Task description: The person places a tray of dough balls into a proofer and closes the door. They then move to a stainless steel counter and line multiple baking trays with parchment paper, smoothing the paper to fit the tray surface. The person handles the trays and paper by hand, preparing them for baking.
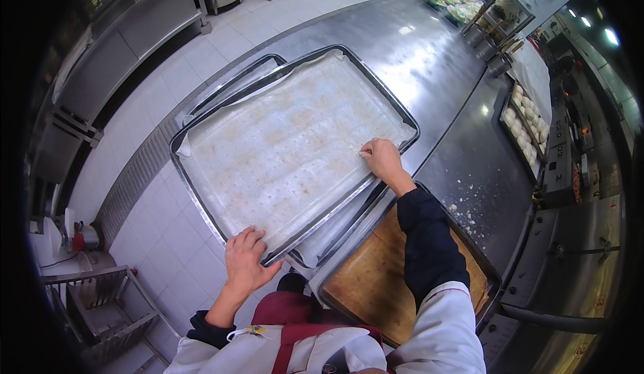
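A large dark-rimmed baking tray [342, 193] lies at a slant before me, lined with a pale mesh-textured baking sheet [282, 137] that has brownish stains. My left hand [246, 258] grips the tray's near-left corner, fingers over the liner and thumb by the rim. Over the liner near the right edge is my right hand [380, 157], its fingertips pinched together by a few pale crumbs. Whether anything is between them is too small to tell. Other trays [231, 84] show partly from beneath this one.
At my right, a tray holds a flat browned baked sheet [372, 278], partly under my forearm. Crumbs [468, 213] dot the steel table [443, 122]. Farther right stand trays of pale dough balls [523, 117] and metal containers [498, 64]. A metal rack [100, 313] stands at lower left.
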Motion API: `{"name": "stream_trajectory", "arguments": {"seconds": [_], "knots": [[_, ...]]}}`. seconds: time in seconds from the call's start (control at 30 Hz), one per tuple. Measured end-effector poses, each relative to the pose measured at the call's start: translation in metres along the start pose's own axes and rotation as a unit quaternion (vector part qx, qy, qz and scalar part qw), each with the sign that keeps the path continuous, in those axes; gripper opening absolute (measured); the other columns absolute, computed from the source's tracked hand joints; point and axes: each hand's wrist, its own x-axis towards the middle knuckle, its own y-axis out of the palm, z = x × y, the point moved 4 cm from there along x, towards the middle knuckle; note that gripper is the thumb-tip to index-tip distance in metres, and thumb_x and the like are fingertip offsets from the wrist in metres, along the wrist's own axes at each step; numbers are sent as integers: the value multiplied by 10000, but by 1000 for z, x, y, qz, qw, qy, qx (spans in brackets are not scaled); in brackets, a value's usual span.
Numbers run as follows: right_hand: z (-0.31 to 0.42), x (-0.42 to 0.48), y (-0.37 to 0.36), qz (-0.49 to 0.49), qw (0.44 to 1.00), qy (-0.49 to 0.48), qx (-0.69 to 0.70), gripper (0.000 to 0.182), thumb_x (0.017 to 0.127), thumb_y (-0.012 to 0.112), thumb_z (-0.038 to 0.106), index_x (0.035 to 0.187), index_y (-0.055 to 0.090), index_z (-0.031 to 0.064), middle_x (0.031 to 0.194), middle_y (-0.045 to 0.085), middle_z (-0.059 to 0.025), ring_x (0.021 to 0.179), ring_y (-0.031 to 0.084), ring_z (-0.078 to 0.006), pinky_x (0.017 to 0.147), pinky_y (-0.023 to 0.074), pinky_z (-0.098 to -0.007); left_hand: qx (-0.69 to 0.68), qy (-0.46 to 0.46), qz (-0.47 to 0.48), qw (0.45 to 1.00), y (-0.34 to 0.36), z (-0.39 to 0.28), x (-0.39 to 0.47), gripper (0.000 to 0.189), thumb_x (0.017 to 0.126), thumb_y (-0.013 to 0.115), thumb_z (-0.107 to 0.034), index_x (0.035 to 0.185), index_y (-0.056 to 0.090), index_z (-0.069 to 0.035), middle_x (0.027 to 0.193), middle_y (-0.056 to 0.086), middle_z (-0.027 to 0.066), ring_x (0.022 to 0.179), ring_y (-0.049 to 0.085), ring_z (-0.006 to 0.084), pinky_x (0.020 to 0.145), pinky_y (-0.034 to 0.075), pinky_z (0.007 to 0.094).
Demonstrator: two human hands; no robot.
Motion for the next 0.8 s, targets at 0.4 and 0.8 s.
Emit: {"name": "stream_trajectory", "arguments": {"seconds": [0.4, 0.8], "knots": [[11, 22, 10, 2, 998, 28, 53, 165, 788, 674, 171, 855, 760, 46, 860, 703, -196, 828, 680, -375, 790, 537, -437, -2, -3, 0, 1000, -1, 1, 2, 334, 599, 829, -310, 719, 664, -46, 1162, 664, 92, 1220, 555, 321, 944, 406, 454], [-1, 24, 7, -61, 996, 24, -68, 130, 805, 656, 114, 819, 725, 5, 806, 683, -215, 797, 666, -402, 750, 528, -458, -14, -8, -9, 1000, 1, 1, 2, 319, 591, 834, -291, 703, 658, -49, 1150, 668, 91, 1204, 567, 319, 949, 407, 454]]}}
